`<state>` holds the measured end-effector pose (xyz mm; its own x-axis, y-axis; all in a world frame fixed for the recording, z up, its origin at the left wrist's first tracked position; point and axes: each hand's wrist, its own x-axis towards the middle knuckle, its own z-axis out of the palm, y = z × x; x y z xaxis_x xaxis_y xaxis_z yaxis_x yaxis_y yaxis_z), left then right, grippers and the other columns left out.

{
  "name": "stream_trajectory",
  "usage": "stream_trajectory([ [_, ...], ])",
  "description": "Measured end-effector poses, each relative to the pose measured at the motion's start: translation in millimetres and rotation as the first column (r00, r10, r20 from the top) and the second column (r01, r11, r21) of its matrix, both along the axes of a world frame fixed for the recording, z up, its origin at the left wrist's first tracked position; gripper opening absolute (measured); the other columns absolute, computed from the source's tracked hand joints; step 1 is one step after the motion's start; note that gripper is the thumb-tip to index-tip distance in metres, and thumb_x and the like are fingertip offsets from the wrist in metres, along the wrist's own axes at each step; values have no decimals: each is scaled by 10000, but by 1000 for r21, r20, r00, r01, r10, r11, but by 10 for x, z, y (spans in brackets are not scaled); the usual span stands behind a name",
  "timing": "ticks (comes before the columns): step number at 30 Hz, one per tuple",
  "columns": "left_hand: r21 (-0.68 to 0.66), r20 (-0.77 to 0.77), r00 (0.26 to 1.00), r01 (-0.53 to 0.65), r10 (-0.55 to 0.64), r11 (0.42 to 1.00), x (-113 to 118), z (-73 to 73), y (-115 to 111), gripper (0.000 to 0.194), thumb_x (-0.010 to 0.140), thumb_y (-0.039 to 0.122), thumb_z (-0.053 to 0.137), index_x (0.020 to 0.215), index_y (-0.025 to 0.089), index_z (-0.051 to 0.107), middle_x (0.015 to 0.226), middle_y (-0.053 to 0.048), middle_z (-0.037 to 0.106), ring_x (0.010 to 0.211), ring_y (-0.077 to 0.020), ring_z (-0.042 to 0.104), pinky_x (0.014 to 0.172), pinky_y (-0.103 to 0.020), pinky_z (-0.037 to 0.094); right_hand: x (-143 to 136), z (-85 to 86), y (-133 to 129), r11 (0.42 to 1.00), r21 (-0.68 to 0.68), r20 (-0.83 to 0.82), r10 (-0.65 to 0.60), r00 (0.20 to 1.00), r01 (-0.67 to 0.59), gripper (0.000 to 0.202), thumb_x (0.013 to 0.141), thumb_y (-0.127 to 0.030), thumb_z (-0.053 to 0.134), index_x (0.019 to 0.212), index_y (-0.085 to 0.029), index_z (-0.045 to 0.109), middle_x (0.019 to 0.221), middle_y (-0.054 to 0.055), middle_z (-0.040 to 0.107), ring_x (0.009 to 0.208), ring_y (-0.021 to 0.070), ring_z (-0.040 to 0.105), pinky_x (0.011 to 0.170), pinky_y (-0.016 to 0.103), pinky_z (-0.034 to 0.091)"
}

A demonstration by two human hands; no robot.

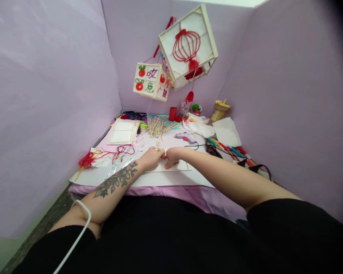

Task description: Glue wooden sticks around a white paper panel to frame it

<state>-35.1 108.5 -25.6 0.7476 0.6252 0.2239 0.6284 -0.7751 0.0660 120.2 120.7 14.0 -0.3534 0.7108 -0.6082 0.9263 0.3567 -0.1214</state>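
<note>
Two bare hands meet in the middle of the frame, their forearms reaching in from the lower left and lower right corners, the left one bearing a dark floral tattoo. Beneath them, on the near part of the white table [201, 177], lies a flat white panel [163, 168]. Its long axis runs left to right, nearly level across the picture, and its near edge faces the bottom of the frame. That edge shows as a thin, darker line; the surface looks plain and off-white, with a short yellowish strip by its right end. Much of it is covered. The left hand [153, 158] is curled, with a ring on one finger; the right hand [173, 156] bends down over the panel, thumb lowered. Their fingers come together, but whether either is clamped on something cannot be told. A bit of red shows under the right hand.

Beyond, right of centre, rests a pale purple glue gun [185, 136]; at centre-left stands out a framed white panel [121, 131], tilted slightly. Farther back lies a bundle of patterned sticks [155, 127]. Two decorated box lanterns hang at upper centre, the larger [174, 57] on the right.
</note>
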Motion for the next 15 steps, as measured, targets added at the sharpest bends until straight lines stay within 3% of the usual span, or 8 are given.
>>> stream_trajectory([
  [3,0,8,1000,-9,9,1000,10,20,-14,58,877,148,475,883,166,530,833,-68,627,789,-214,586,788,-342,387,222,150,-25,999,-35,-88,-7,996,4,374,670,-515,714,569,-169,615,551,1,578,521,120,504,562,252,391],
  [5,4,23,1000,3,-3,1000,16,24,-18,104,928,207,445,863,174,519,802,-57,620,769,-206,586,777,-339,381,382,271,-25,999,-32,-176,-49,983,45,403,764,-543,617,599,-175,608,588,7,599,490,103,476,527,246,375],
  [8,5,36,999,-1,1,1000,18,18,-17,137,949,229,430,843,181,502,787,-51,615,764,-201,584,760,-331,373,521,361,-2,975,97,-378,-151,913,202,410,861,-477,505,605,-172,601,615,33,626,500,115,500,516,250,374],
  [11,7,44,999,-16,16,1000,11,10,-16,162,958,243,423,824,183,490,780,-51,610,767,-198,582,762,-327,370,505,278,29,930,234,-510,-130,851,282,268,874,-282,489,686,-166,642,716,43,678,606,128,580,576,233,409],
  [15,-4,64,998,-14,14,1000,-2,3,-18,177,964,264,420,817,188,485,780,-46,606,767,-198,580,768,-324,373,391,53,79,895,332,-538,-81,839,299,130,775,-111,567,803,-167,681,854,30,703,773,131,614,684,204,421],
])
